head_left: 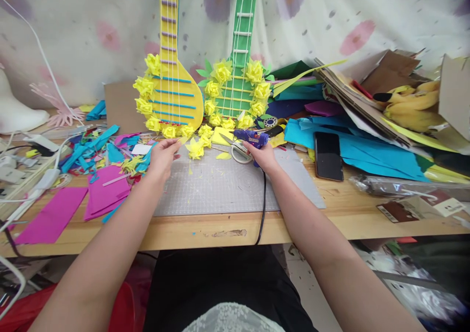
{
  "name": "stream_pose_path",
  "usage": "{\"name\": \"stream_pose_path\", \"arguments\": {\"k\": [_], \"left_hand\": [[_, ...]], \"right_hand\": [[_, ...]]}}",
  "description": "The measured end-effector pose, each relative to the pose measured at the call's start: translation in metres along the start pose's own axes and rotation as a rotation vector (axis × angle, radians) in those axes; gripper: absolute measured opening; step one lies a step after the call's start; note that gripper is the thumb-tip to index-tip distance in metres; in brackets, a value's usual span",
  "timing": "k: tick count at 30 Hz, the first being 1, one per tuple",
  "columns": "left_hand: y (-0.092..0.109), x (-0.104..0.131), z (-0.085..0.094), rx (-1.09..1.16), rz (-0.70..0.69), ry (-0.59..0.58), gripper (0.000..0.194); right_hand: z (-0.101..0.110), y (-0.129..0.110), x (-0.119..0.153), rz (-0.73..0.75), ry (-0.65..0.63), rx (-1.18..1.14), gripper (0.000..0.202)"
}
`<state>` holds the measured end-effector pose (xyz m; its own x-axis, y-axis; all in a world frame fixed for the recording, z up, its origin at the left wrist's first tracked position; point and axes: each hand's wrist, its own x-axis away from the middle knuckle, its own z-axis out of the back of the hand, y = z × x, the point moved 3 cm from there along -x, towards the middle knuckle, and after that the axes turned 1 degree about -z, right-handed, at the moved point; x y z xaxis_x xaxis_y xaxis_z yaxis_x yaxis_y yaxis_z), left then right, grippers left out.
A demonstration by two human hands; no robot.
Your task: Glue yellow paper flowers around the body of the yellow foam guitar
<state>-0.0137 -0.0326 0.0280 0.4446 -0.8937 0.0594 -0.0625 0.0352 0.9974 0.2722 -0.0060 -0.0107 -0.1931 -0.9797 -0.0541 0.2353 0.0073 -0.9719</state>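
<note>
My left hand point(164, 156) is closed in a pinch on a small yellow piece point(182, 139), beside the yellow guitar-shaped craft point(178, 94). In my right hand point(263, 156) is a purple glue gun point(253, 137), its nozzle pointing left and its black cord point(264, 204) running down over the table edge. Scissors point(240, 153) with white handles lie just left of that hand. Yellow paper flowers point(196, 149) and a yellow petal point(223, 155) rest on the grey cutting mat point(209, 195). A green guitar-shaped craft point(240, 87) ringed with yellow flowers stands behind.
Magenta sheets point(55, 214) and coloured scraps point(90, 148) cover the left side, near power strips point(18, 175). On the right are a black phone point(328, 155), blue sheets point(374, 151), stacked cardboard point(363, 106) and a clear-wrapped package point(389, 185). A floral curtain point(312, 23) hangs behind.
</note>
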Motion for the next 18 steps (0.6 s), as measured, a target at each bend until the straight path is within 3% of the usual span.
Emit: {"name": "stream_pose_path", "arguments": {"k": [6, 13, 18], "left_hand": [[-0.010, 0.006, -0.003, -0.046, 0.169, -0.032, 0.034], [-0.024, -0.004, -0.007, -0.165, 0.226, -0.018, 0.046], [-0.023, -0.008, -0.009, -0.214, 0.248, 0.019, 0.049]], "right_hand": [[0.000, -0.001, 0.001, -0.004, -0.007, -0.009, 0.034], [-0.001, 0.001, 0.000, 0.009, -0.010, 0.006, 0.038], [-0.001, 0.001, -0.001, 0.012, -0.006, 0.032, 0.039]]}}
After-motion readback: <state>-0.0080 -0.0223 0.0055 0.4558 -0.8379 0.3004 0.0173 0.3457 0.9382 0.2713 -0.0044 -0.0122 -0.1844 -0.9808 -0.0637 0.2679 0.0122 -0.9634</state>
